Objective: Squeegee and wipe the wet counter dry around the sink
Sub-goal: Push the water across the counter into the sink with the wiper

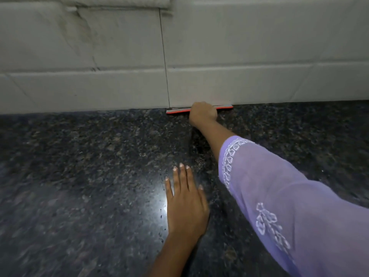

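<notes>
A red and grey squeegee (177, 110) lies with its blade along the back edge of the dark speckled granite counter (89, 166), right against the wall. My right hand (202, 113) grips its middle, arm stretched far forward in a lilac embroidered sleeve. The handle is hidden under the fist. My left hand (184, 200) rests flat on the counter nearer to me, fingers straight and together. A bright glare and small water droplets show on the stone just left of that hand. No sink is in view.
A white tiled wall (119, 56) rises directly behind the counter, with a vertical joint above the squeegee's left end. Counter surface stretches wide to the left and right of both hands.
</notes>
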